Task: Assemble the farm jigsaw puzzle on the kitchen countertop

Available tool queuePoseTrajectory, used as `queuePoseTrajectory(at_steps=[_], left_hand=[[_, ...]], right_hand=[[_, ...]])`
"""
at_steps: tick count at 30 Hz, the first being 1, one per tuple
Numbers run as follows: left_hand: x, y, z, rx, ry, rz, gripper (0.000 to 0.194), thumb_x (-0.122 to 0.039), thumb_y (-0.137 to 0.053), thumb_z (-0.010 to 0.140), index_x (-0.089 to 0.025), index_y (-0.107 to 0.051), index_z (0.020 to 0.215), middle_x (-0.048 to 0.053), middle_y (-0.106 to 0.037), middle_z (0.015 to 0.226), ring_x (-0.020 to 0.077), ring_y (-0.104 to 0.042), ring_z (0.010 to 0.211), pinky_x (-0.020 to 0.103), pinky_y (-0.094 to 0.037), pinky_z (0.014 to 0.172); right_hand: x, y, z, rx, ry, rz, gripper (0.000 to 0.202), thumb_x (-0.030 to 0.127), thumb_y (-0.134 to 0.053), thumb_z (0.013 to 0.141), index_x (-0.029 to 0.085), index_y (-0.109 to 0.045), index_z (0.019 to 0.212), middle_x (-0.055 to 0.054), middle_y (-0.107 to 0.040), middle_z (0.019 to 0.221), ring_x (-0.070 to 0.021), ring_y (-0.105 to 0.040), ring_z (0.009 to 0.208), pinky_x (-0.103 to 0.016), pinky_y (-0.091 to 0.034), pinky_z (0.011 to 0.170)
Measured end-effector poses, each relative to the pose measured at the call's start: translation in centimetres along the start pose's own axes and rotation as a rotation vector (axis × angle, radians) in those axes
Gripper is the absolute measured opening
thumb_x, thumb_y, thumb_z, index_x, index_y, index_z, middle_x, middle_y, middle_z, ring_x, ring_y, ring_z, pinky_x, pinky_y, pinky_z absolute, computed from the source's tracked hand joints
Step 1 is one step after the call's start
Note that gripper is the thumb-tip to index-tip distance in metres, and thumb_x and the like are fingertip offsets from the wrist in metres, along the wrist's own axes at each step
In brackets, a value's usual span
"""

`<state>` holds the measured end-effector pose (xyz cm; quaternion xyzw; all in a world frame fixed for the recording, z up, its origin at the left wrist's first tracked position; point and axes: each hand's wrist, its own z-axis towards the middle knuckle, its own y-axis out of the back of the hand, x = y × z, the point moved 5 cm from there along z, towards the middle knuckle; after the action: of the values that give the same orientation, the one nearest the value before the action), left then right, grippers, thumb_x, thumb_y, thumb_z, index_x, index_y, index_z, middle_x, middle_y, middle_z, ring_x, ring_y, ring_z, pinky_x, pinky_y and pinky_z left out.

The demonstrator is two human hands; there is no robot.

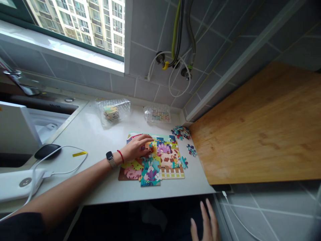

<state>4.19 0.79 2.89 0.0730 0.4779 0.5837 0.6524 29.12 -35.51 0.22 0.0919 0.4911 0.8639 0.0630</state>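
Observation:
My left hand (135, 148), with a watch and a red string at its wrist, rests over a colourful animal jigsaw puzzle (165, 160) on the white counter. Its thumb and fingers straddle a small orange and blue jigsaw piece (149, 146). Below it, a joined block of pieces with a white rabbit (150, 172) overhangs the puzzle's front edge. A loose teal piece (184, 162) touches the right side. Off the counter's front edge, my right hand (207, 222) is open with fingers spread, holding nothing.
Loose pieces (181, 132) are heaped at the back right, with a smaller cluster (192, 150) nearer. Two clear bags (112, 112) (157, 113) lie behind. A wooden board (255, 134) borders the right. Leftward are a white device (21, 184), a cable, a black mouse-shaped object (47, 151) and a sink.

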Motion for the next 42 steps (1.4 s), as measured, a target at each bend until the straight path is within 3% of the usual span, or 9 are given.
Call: queuePoseTrajectory(at_steps=[2,6,9,12,18,24,30,35,42], left_hand=[[-0.3,-0.4,-0.4,0.004,-0.014,-0.002,0.039,-0.027,-0.064,0.100,-0.022,-0.058,0.138,0.013,-0.064,0.133,0.0237,-0.066,0.121,0.042,-0.059,0.102],[-1.2,-1.4,-0.8,0.026,-0.090,0.086,0.050,-0.019,-0.064,0.098,-0.026,-0.053,0.146,0.013,-0.063,0.136,0.0265,-0.064,0.126,0.047,-0.057,0.107],[-1.4,-1.4,-0.9,-0.024,-0.086,0.111,0.054,-0.019,-0.063,0.099,-0.026,-0.048,0.150,0.013,-0.062,0.134,0.0254,-0.065,0.123,0.045,-0.060,0.103],[-1.1,-1.0,-0.9,-0.091,-0.019,0.094,0.050,-0.024,-0.064,0.101,-0.025,-0.048,0.148,0.013,-0.062,0.132,0.0238,-0.068,0.117,0.041,-0.063,0.096],[0.2,-1.0,-0.9,-0.090,0.089,0.053,0.050,-0.030,-0.068,0.100,-0.024,-0.049,0.146,0.013,-0.061,0.135,0.0245,-0.066,0.119,0.044,-0.062,0.098],[1.7,0.3,-0.8,-0.097,0.179,0.225,0.044,-0.027,-0.066,0.099,-0.020,-0.056,0.141,0.014,-0.067,0.128,0.0291,-0.064,0.114,0.053,-0.060,0.096],[1.8,0.9,-0.9,0.011,0.127,0.215,0.023,-0.022,-0.057,0.103,-0.023,-0.068,0.123,0.009,-0.073,0.119,0.0271,-0.064,0.119,0.050,-0.058,0.100],[1.0,0.7,-2.2,0.121,0.036,0.167,0.024,-0.021,-0.061,0.101,-0.025,-0.071,0.122,0.008,-0.070,0.132,0.0298,-0.053,0.139,0.055,-0.052,0.113],[1.6,0.3,-2.5,0.212,0.060,0.156,0.031,-0.034,-0.070,0.097,-0.028,-0.072,0.127,0.007,-0.062,0.149,0.0345,-0.046,0.147,0.064,-0.042,0.121]], right_hand=[[4.3,-2.0,4.9,0.087,0.125,0.177,0.072,0.021,-0.059,0.097,0.030,-0.034,0.165,-0.017,-0.051,0.157,-0.0419,-0.058,0.137,-0.061,-0.059,0.102],[11.1,-5.8,16.1,0.169,0.300,0.437,0.060,0.018,-0.056,0.100,0.028,-0.045,0.158,-0.015,-0.060,0.147,-0.0344,-0.055,0.141,-0.059,-0.052,0.113],[13.1,-9.3,22.0,0.279,0.380,0.492,0.059,0.027,-0.066,0.098,0.023,-0.050,0.154,-0.016,-0.057,0.150,-0.0346,-0.051,0.143,-0.059,-0.047,0.118],[13.6,-12.0,24.8,0.406,0.458,0.585,0.049,0.027,-0.068,0.098,0.024,-0.057,0.147,-0.013,-0.065,0.141,-0.0299,-0.057,0.135,-0.053,-0.048,0.116],[13.0,-13.4,27.8,0.472,0.614,0.696,0.038,0.022,-0.072,0.094,0.024,-0.069,0.132,-0.010,-0.072,0.123,-0.0261,-0.063,0.115,-0.045,-0.057,0.100],[10.8,-14.2,29.0,0.416,0.516,0.696,0.033,0.020,-0.071,0.091,0.028,-0.076,0.123,-0.009,-0.067,0.117,-0.0264,-0.063,0.113,-0.047,-0.057,0.098],[10.4,-14.6,28.1,0.484,0.493,0.702,0.028,0.021,-0.072,0.092,0.029,-0.079,0.118,-0.009,-0.066,0.120,-0.0258,-0.061,0.113,-0.045,-0.057,0.098],[11.1,-14.7,28.0,0.494,0.529,0.717,0.025,0.019,-0.071,0.091,0.029,-0.082,0.112,-0.009,-0.067,0.119,-0.0260,-0.060,0.111,-0.044,-0.058,0.095],[11.2,-14.8,27.9,0.495,0.538,0.699,0.027,0.017,-0.070,0.090,0.028,-0.081,0.112,-0.009,-0.067,0.120,-0.0263,-0.059,0.112,-0.045,-0.057,0.095]])
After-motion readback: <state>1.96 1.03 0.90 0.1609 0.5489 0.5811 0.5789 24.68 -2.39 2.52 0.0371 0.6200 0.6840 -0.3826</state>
